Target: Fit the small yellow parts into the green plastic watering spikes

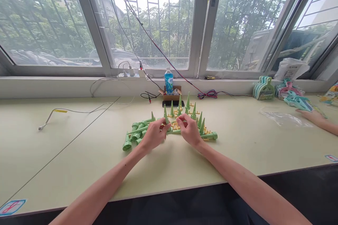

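Note:
My left hand [154, 134] is closed round a green plastic spike [166, 114], which it holds upright with the pointed end up. Close beside it, my right hand [189, 130] has its thumb and fingers pinched together; what sits between the fingertips is too small to make out. Small yellow T-shaped pieces [174, 125] lie in a heap behind and between the hands. Several green spikes [202, 126] stand upright around the heap, some with yellow pieces on them. More green spikes [136, 132] lie in a pile left of my left hand.
Behind the spikes are a phone [173, 104], a small cardboard box [171, 97] and a blue bottle [169, 81]. Cables [211, 94] run along the table's back. At right, another person's hand [313, 116] touches light-blue plastic items [297, 101], near a clear bag [286, 117].

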A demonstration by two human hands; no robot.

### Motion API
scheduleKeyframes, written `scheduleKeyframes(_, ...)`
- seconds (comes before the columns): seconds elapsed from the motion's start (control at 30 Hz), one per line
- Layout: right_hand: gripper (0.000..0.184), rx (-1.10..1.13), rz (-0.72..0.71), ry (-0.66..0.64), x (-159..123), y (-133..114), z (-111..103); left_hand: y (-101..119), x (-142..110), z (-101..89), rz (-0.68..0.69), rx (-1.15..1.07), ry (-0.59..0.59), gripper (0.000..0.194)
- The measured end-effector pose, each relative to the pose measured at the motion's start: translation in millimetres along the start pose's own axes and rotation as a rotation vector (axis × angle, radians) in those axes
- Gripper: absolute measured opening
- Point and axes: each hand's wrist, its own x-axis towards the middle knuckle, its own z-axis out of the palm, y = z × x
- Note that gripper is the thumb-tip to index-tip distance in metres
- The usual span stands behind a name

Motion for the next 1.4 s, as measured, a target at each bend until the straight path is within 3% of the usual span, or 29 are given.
scheduleKeyframes(0.47, 0.023, 0.013, -0.012, -0.065, -1.4, 0.9, 1.5, 3.0, 0.8, -1.6, 0.043, -0.023, 0.068, 0.017)
scheduleKeyframes(0.87, 0.022, 0.025, -0.02, -0.152, -3.1, 1.1, 3.8, 0.6, 0.2, 0.7, 0.044, -0.008, 0.058, 0.018)
scheduleKeyframes(1.4, 0.024, 0.019, -0.017, -0.155, -4.8, 0.1, 5.0, 2.8, -1.0, 2.0, 0.046, -0.046, 0.047, 0.018)
